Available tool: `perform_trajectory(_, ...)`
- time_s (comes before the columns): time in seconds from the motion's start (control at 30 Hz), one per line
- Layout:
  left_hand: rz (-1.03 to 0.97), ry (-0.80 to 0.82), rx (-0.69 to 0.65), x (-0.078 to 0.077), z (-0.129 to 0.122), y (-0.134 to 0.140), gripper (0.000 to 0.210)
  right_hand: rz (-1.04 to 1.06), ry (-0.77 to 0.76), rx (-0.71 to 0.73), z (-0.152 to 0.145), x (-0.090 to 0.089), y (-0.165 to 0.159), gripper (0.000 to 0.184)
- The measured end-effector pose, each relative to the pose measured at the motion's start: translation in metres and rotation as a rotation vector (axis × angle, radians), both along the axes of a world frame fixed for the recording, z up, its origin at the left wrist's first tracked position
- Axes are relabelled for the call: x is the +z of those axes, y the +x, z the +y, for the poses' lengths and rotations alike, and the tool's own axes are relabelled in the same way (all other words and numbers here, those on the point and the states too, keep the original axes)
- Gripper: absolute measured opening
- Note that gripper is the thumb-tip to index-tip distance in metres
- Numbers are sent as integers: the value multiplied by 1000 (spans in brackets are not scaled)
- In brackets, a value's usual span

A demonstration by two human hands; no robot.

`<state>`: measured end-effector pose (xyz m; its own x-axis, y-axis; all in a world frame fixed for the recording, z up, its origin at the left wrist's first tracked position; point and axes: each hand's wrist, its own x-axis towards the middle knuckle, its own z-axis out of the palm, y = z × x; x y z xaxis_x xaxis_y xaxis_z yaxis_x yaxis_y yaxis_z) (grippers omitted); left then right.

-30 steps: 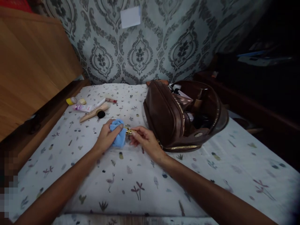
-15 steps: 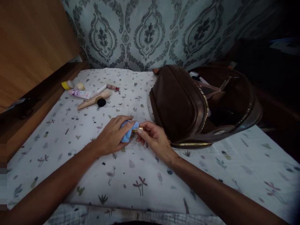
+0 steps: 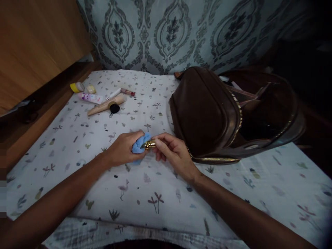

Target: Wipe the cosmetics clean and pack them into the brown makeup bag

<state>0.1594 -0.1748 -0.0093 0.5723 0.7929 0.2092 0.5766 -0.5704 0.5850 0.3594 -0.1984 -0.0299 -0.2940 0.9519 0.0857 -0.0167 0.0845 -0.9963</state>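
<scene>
My left hand is closed around a bunched light-blue cloth. Pinched between the thumb and fingers of my right hand is a small shiny gold tube, which looks like a lipstick. Its left end meets the cloth, and part of it is covered there. Both hands are just above the printed sheet, left of a brown leather backpack that lies unzipped.
Left at the back lie a beige squeeze tube with a black cap, a white-and-purple tube, a lip gloss tube and a yellow-lidded jar. A wooden panel stands on the left. Patterned curtain cloth hangs behind.
More of the gold tube shows between my hands now. The cloth has turned in my left hand, whose fingers have shifted around it. The view has moved slightly.
</scene>
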Motion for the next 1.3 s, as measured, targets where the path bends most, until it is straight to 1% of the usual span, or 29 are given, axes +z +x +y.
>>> perform_trajectory(0.07,44,142,8,-4,-3,3,12,-14,-19,-4,0,2,1,42)
perform_trajectory(0.17,132,337,0,-10,-8,6,5,-110,-23,-43,-1,5,1,42)
perform_trajectory(0.23,167,414,-15,-11,-10,7,4,-169,0,-69,-2,6,0,40)
perform_trajectory(0.3,180,450,-28,-11,-11,8,5,-203,30,-90,-3,6,0,39)
perform_trajectory(0.37,188,439,-27,-11,-12,8,5,-222,50,-105,-4,6,-1,38)
perform_trajectory(0.47,189,362,-6,-12,-12,8,6,-245,82,-124,-7,5,0,36)
perform_trajectory(0.6,123,255,-14,-12,-13,10,12,-288,165,-128,-9,4,1,33)
perform_trajectory(0.67,85,193,4,-10,-12,10,14,-294,196,-125,-9,2,2,33)
perform_trajectory(0.87,-12,51,69,-3,-10,10,18,-195,243,-117,-9,-1,1,32)
perform_trajectory(1.03,-16,14,67,-3,-9,10,18,-158,287,-90,-10,-1,1,29)
perform_trajectory(1.17,-11,24,84,-4,-8,9,19,-173,244,-94,-11,-1,2,32)
perform_trajectory(1.3,1,42,96,-5,-8,8,19,-143,230,-116,-11,-3,1,34)
